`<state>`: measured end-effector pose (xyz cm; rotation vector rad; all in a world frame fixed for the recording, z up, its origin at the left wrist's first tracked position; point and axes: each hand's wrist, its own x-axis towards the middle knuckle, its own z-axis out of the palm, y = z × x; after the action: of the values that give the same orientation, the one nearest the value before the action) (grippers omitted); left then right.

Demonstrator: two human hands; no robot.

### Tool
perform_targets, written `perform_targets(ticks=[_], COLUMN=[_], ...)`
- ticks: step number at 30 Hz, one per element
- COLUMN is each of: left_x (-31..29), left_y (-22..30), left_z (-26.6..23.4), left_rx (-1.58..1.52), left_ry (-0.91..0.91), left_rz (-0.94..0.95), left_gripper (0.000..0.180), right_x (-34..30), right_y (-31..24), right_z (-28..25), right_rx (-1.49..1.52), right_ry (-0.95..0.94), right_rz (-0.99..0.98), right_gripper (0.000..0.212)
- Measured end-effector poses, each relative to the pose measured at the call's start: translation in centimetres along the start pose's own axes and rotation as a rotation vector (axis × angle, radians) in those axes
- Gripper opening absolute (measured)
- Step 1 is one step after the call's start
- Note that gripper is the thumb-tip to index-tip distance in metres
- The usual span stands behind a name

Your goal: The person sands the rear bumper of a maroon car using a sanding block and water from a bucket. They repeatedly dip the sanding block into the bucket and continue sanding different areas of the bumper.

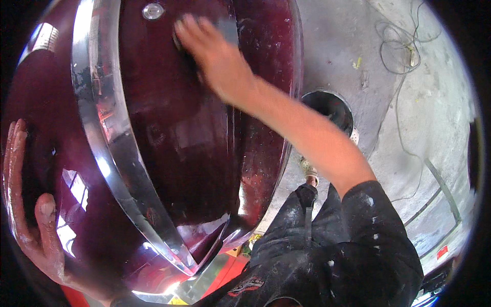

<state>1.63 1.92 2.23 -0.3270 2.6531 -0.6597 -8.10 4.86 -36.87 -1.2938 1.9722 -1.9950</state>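
A glossy dark maroon car body fills the left half of the head view, with water drops or specks on parts of it. My right hand presses on the panel near a round silver lock. Its fingers lie close together and are smeared by motion. A thin dark edge shows beneath them; what it belongs to is hidden. Far to the left, my left hand rests against the curved maroon surface, thumb apart from the long fingers, holding nothing. Between the hands runs a shiny chrome trim strip.
A round dark bucket stands on the grey concrete floor, partly behind my right forearm. A thin cable lies looped at the upper right. My shoe is beside the car. Something red lies below the car's lower edge.
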Motion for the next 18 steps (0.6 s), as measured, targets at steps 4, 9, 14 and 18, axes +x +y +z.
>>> perform_targets(ticks=[4, 9, 14, 18], left_x=[0.8, -0.3, -0.4, -0.9], left_y=[2.4, -1.5, -1.2, -1.0], left_z=[0.1, 0.0, 0.5, 0.3], left_rx=[-0.118, 0.047, 0.041, 0.048], left_ry=[0.005, -0.026, -0.006, -0.012], left_rz=[-0.078, 0.01, 0.006, 0.007], left_gripper=[0.064, 0.065, 0.063, 0.062], right_x=[3.1, -1.4, 4.1, -2.6], right_y=[1.4, -1.0, 0.0, -1.8], right_z=[0.7, 1.8, 0.3, 1.5], right_rx=[-0.127, -0.173, -0.222, -0.209], right_ry=[0.118, 0.113, 0.063, 0.042], right_rz=[-0.048, -0.077, 0.017, -0.044], right_gripper=[0.061, 0.051, 0.051, 0.057])
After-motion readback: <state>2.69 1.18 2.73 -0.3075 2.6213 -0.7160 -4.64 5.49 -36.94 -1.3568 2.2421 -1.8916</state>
